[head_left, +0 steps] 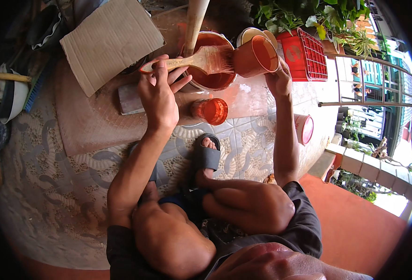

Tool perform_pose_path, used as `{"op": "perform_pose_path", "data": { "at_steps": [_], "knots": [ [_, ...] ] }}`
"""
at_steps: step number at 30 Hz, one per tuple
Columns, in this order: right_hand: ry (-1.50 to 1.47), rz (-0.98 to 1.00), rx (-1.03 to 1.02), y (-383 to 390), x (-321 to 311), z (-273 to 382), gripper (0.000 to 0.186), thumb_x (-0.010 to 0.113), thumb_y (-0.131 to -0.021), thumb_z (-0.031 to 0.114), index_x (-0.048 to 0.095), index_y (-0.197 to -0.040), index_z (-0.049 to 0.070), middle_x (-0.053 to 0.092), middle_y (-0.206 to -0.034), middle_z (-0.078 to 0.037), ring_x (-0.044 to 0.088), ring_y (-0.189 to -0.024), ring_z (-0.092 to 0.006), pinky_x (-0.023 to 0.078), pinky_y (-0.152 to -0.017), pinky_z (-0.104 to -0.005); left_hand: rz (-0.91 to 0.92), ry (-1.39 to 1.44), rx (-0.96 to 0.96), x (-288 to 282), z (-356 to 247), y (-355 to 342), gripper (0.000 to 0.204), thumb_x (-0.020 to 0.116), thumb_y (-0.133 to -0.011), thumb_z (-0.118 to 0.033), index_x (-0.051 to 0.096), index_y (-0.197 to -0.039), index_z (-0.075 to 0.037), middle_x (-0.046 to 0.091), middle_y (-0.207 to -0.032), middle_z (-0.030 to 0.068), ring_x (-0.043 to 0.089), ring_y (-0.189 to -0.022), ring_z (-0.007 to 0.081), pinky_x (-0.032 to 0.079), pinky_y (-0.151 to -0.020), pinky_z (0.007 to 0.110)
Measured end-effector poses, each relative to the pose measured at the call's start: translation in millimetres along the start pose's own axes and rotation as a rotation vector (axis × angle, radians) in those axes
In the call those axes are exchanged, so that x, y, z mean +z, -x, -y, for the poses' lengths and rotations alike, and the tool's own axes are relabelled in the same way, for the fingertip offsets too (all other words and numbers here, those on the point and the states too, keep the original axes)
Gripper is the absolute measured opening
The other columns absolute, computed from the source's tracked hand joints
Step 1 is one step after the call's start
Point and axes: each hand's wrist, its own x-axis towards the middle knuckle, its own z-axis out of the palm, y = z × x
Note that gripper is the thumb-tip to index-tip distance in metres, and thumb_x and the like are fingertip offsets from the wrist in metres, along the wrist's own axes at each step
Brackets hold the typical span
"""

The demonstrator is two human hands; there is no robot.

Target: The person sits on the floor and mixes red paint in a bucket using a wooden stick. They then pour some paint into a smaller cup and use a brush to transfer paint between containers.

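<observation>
My left hand (pixel 160 91) grips the wooden handle of a wide paintbrush (pixel 199 60), some fingers stretched out from it. The bristles, stained red, point right and reach the side of a red-coated cup (pixel 250 58). My right hand (pixel 279 80) holds that cup tilted by its right side, its mouth turned partly toward me. Beneath both hands stands a bucket (pixel 215 83) with red paint on its inside, and a thick wooden pole (pixel 194 23) rises from it. Closer to me is a smaller container of bright red paint (pixel 210 111).
A cardboard sheet (pixel 112 44) lies at the far left, near a blue-bristled brush (pixel 34 91). A red crate (pixel 304 56) and green plants (pixel 308 16) are at the far right. A white-and-red tub (pixel 304 129) stands right of my right forearm. Patterned tiles (pixel 178 144) cover the floor.
</observation>
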Motion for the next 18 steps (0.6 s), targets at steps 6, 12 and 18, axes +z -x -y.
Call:
{"op": "perform_pose_path", "data": {
  "at_steps": [6,12,18],
  "knots": [
    [0.553,-0.196,-0.209,-3.9,-8.9,-10.2,0.042,0.049,-0.101,0.015,0.049,-0.137,-0.005,0.060,-0.130,-0.014,0.056,-0.121,-0.0218,0.042,-0.107,-0.0382,0.034,-0.022,0.055,6.0,5.1,0.4,0.035,0.047,-0.105,-0.020,0.043,-0.124,0.009,0.058,-0.118,0.0269,0.066,-0.106,0.0389,0.063,-0.083,0.043],
    [0.025,-0.104,-0.195,-12.1,8.2,-27.9,0.045,0.046,-0.102,0.022,0.047,-0.140,-0.002,0.056,-0.136,-0.014,0.052,-0.127,-0.0229,0.038,-0.111,-0.0392,-0.034,0.102,-0.027,10.9,10.7,-6.4,0.035,0.047,-0.105,-0.020,0.040,-0.124,0.009,0.052,-0.125,0.0287,0.064,-0.109,0.0433,0.060,-0.092,0.049],
    [-0.389,-0.146,-0.049,-15.0,14.8,-29.6,0.051,0.043,-0.102,0.025,0.042,-0.144,-0.004,0.047,-0.146,-0.018,0.047,-0.134,-0.0293,0.034,-0.116,-0.0441,-0.047,0.088,0.048,7.8,1.9,-5.5,0.036,0.047,-0.105,-0.020,0.038,-0.124,0.010,0.047,-0.130,0.0251,0.064,-0.110,0.0402,0.061,-0.091,0.046]
  ]
}}
